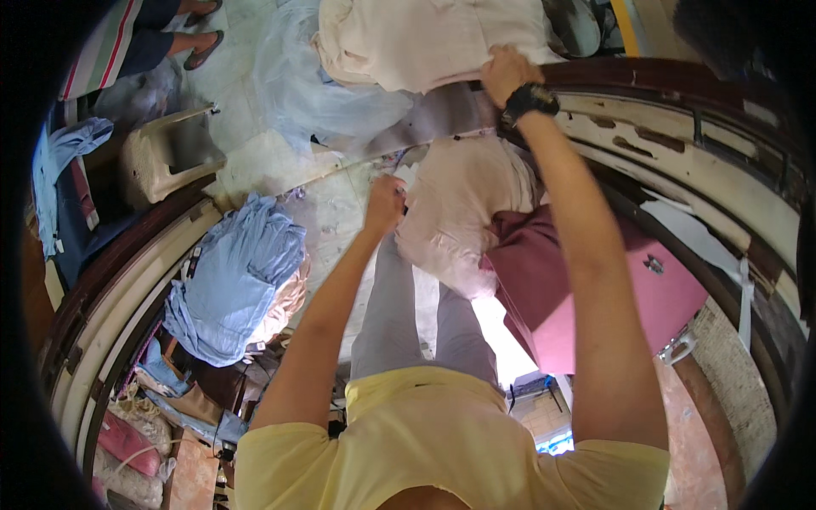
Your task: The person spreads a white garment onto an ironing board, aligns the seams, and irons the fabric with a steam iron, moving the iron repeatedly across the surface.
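My right hand is stretched far forward, its fingers curled on the near edge of a cream cloth that looks like a stack of garments. A dark band is around that wrist. My left hand is closed in front of my legs, beside a hanging beige cloth. Something small and dark shows at its fingers, too small to name. To the right of the beige cloth, a maroon garment is draped under my right forearm.
Folded light-blue garments lie at the left. Sheer plastic sheeting spreads ahead on the pale floor. Worn wooden rails curve along both sides. A beige plastic stool lies at the far left, near another person's feet.
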{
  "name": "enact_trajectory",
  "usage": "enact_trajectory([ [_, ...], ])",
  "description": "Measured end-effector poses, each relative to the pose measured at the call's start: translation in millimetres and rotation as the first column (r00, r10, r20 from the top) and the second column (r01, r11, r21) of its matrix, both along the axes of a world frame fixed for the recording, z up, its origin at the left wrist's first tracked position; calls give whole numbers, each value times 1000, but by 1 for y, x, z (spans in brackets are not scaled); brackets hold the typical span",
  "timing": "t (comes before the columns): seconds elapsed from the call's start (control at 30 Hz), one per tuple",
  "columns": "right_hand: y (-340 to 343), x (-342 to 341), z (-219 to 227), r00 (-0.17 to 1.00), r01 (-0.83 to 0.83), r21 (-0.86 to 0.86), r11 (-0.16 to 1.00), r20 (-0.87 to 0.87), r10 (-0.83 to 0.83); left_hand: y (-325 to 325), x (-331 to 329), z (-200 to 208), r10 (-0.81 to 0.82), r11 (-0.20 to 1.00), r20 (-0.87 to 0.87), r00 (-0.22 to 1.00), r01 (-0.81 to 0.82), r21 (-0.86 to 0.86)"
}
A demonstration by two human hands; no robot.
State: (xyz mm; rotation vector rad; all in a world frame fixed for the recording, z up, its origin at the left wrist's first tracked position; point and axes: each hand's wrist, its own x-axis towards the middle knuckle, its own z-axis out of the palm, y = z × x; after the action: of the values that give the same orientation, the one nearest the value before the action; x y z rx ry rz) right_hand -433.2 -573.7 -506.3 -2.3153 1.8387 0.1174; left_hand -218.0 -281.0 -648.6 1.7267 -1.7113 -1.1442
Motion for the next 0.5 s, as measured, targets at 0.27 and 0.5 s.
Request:
enact_trajectory([
  [0.27, 283, -5, 5, 905, 26, 458, 888, 367, -216, 110, -107, 31, -112, 947, 365, 924, -12, 322],
  [0.5, 412, -45, 26, 981, -172, 562, 809, 173, 88, 188, -142, 68, 131, 927, 99, 986, -158, 341],
])
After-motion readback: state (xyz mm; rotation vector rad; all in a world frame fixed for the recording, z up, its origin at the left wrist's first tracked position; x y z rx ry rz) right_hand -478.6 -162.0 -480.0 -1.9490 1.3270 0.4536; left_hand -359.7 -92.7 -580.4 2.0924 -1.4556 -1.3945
